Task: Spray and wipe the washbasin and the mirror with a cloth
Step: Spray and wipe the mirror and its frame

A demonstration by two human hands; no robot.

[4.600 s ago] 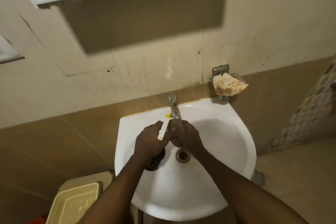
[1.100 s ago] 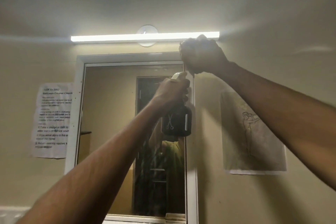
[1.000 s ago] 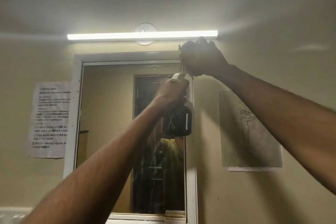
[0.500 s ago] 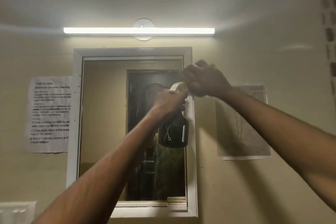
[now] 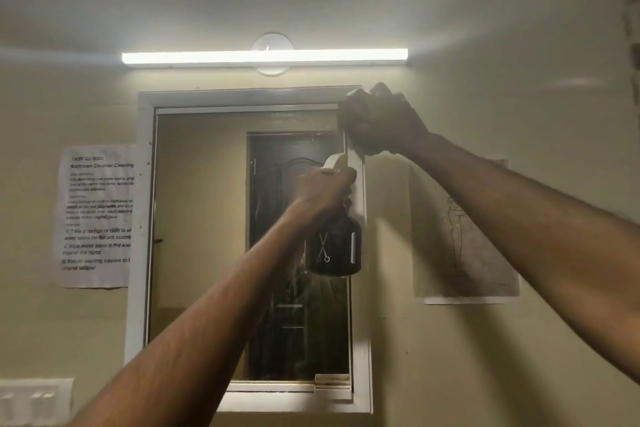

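I see a lit tube light [image 5: 265, 57] on the wall above the white-framed mirror [image 5: 201, 236]. A printed notice [image 5: 97, 215] is stuck to the wall left of the frame and a paper with a line drawing [image 5: 464, 236] to its right; a white switch plate [image 5: 34, 400] sits at the lower left. Both of my forearms reach up across the view, and the left one hides much of the lower glass, where a dark door shows in reflection.

On the notice I can read "Bathroom Counter Cleaning"; the smaller lines are too blurred to read. The dark spray bottle [image 5: 334, 250] bears a small white scissors mark.

My left hand [image 5: 325, 189] grips the bottle's neck in front of the mirror's right side, its pale spray head poking out above the fingers. My right hand [image 5: 377, 121] is fisted at the frame's top right corner; I cannot tell whether it holds the cloth.
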